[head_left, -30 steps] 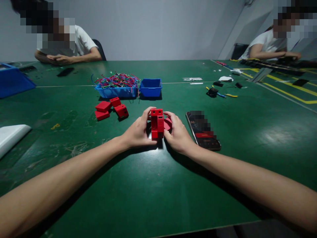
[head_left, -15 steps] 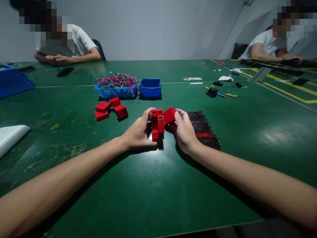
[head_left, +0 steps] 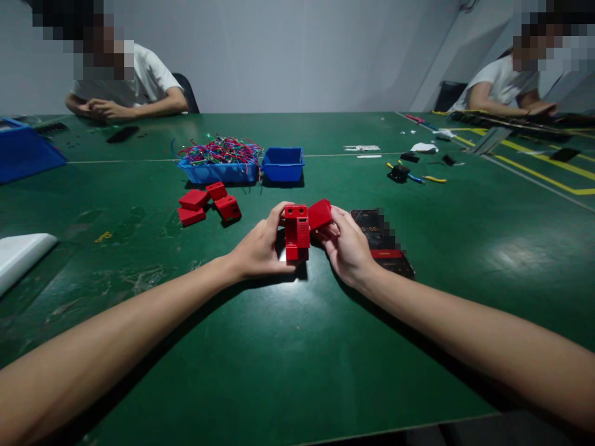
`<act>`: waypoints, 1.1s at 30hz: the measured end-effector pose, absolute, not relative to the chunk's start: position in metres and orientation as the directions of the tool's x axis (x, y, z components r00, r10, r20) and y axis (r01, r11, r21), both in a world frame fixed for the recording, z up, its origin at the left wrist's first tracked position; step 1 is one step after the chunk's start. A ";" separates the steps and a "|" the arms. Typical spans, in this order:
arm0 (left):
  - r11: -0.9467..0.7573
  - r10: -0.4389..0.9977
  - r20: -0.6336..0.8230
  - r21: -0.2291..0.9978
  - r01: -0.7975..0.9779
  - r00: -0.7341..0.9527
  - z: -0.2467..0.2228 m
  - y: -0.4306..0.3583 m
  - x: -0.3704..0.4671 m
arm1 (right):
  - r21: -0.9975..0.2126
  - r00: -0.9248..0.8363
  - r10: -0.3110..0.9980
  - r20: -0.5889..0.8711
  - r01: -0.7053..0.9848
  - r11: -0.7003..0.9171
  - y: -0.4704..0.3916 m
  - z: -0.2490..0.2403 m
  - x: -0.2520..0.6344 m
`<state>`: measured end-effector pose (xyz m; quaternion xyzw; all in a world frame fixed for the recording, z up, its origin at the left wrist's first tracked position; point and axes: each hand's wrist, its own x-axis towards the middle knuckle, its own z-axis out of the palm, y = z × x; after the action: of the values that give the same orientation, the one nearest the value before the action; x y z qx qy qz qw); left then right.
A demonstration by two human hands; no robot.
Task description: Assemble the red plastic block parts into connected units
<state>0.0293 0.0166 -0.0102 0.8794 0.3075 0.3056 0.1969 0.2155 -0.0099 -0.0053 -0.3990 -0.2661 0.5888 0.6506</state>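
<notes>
Near the middle of the green table, my left hand (head_left: 264,244) grips a group of red plastic cases (head_left: 296,234) from its left side, thumb low and fingers at the top. My right hand (head_left: 348,248) holds another red case (head_left: 320,215) by its right edge, tilted, close against the upper right of the group. Further back and left lie several loose red cases (head_left: 194,199). Whether the two held items touch is hard to tell. Just right of my right hand lies a dark phone (head_left: 395,263) with digits on its screen.
A blue bin (head_left: 220,173) full of red and blue wires stands beside a smaller blue bin (head_left: 282,166). A larger blue bin (head_left: 28,155) and a white object (head_left: 21,257) are at left. Tools (head_left: 398,172) lie back right. Two people sit across the table.
My right hand has turned slightly, and the red case in it has tilted and shifted a little. The left hand is nearly unchanged. The hands of the person at back left have moved.
</notes>
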 end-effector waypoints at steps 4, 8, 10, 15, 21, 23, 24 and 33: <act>-0.732 0.663 0.417 0.535 0.422 0.622 -0.011 0.017 0.030 | -0.836 0.133 0.989 -0.067 -0.549 0.017 -0.009 -0.009 0.216; -0.730 0.663 0.414 0.539 0.419 0.623 -0.010 0.016 0.030 | -0.883 0.129 0.992 -0.009 -0.467 0.052 -0.007 -0.014 0.218; -0.731 0.664 0.415 0.538 0.420 0.622 -0.010 0.016 0.030 | -0.900 0.132 0.991 -0.021 -0.434 0.039 -0.007 -0.015 0.220; -0.728 0.666 0.405 0.537 0.426 0.626 -0.010 0.018 0.030 | -0.897 0.113 0.990 -0.083 -0.441 -0.025 -0.007 -0.011 0.219; -0.726 0.667 0.407 0.544 0.421 0.624 -0.009 0.018 0.030 | -0.877 0.162 0.985 -0.053 -0.480 0.032 -0.006 -0.013 0.215; -0.730 0.661 0.411 0.546 0.412 0.627 -0.009 0.018 0.029 | -0.887 0.157 0.987 -0.031 -0.460 0.045 -0.005 -0.014 0.214; -0.730 0.662 0.412 0.545 0.413 0.626 -0.009 0.018 0.029 | -0.892 0.153 0.988 -0.026 -0.450 0.046 -0.005 -0.013 0.214; -0.728 0.666 0.410 0.540 0.423 0.623 -0.008 0.017 0.028 | -0.894 0.149 0.987 -0.065 -0.448 0.009 -0.011 -0.007 0.214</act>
<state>0.0276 0.0170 -0.0080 0.8784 0.3100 0.3038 0.2000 0.2140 -0.0114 -0.0067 -0.4173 -0.3226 0.5667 0.6330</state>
